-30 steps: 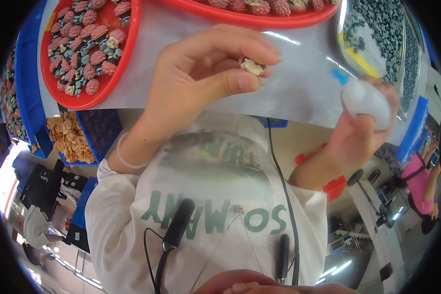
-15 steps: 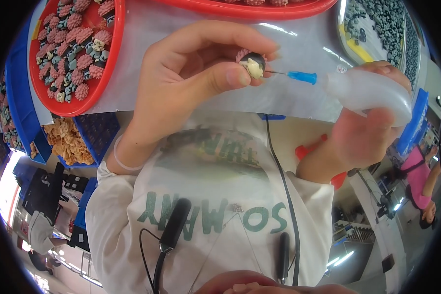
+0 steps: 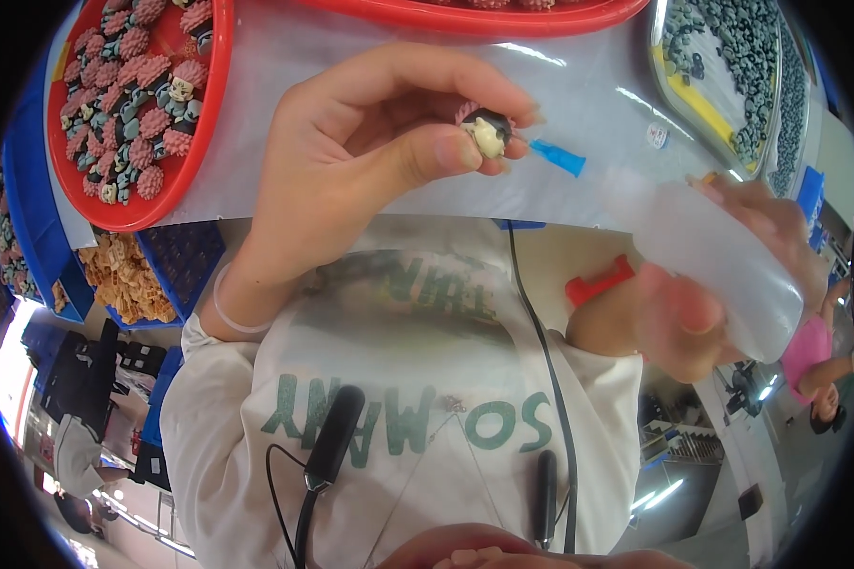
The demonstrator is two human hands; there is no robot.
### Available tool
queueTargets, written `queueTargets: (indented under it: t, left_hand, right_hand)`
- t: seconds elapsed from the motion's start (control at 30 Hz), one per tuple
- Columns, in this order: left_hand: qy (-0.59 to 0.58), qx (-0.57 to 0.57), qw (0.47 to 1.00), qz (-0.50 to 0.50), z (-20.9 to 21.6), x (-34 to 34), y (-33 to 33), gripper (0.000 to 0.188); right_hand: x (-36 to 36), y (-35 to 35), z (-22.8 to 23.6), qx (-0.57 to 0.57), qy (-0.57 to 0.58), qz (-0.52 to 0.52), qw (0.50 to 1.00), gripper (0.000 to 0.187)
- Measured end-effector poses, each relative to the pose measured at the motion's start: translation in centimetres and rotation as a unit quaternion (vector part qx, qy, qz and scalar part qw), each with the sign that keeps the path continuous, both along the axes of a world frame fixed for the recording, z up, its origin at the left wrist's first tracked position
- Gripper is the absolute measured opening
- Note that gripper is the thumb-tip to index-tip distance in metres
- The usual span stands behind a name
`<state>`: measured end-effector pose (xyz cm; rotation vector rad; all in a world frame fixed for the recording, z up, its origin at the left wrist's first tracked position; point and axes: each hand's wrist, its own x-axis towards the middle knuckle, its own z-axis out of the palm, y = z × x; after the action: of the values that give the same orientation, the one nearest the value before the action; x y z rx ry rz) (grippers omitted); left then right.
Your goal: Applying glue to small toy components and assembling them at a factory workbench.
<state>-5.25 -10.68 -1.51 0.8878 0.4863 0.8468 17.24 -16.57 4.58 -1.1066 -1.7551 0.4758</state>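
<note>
Between the thumb and fingers of my left hand (image 3: 342, 161) is a small figurine (image 3: 489, 138) with a cream face, a dark part and a pink ridged part. My right hand (image 3: 678, 318) is wrapped round a translucent white squeeze bottle (image 3: 731, 266), somewhat blurred. A blue needle tip (image 3: 559, 158) leads from the bottle's blurred nozzle toward the figurine. Its thin needle ends at the figurine's right side, by my left fingertips. Whether it touches the figurine I cannot tell.
A red tray (image 3: 220, 95) of similar pink and grey pieces lies at the left, another red tray (image 3: 541, 27) at the far edge. At the far right stands a tray (image 3: 669, 90) of small dark pieces. Blue bins (image 3: 185, 256) sit below the table's left side; cables hang over my shirt.
My right hand and the bottle have swung nearer to my body, so the bottle and needle tip slant more steeply. My left hand keeps its grip on the figurine, almost in place.
</note>
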Motion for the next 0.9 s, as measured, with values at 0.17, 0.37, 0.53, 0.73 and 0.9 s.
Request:
queueTargets:
  t: [0.17,0.37,0.53,0.73,0.9]
  left_hand:
    - [0.007,0.005,1.000,-0.001,0.0,-0.1,0.0,0.032]
    - [0.005,0.012,1.000,0.011,0.0,0.0,0.0,0.031]
    - [0.018,-0.008,1.000,0.004,0.5,0.6,0.0,0.033]
    - [0.056,0.014,0.998,0.013,0.5,0.2,-0.2,0.034]
    - [0.023,0.000,1.000,0.016,0.4,0.1,-0.1,0.029]
  right_hand:
    - [0.1,-0.7,-0.5,-0.030,0.088,-0.050,0.994,0.048]
    - [0.4,-0.8,-1.1,-0.062,0.196,-0.099,0.974,0.050]
    - [0.1,-0.1,-1.7,-0.078,0.265,-0.141,0.951,0.040]
    - [-1.6,2.0,-3.7,-0.076,0.067,-0.179,0.979,0.036]
    - [-0.9,2.7,-2.9,-0.123,0.005,-0.148,0.981,0.037]
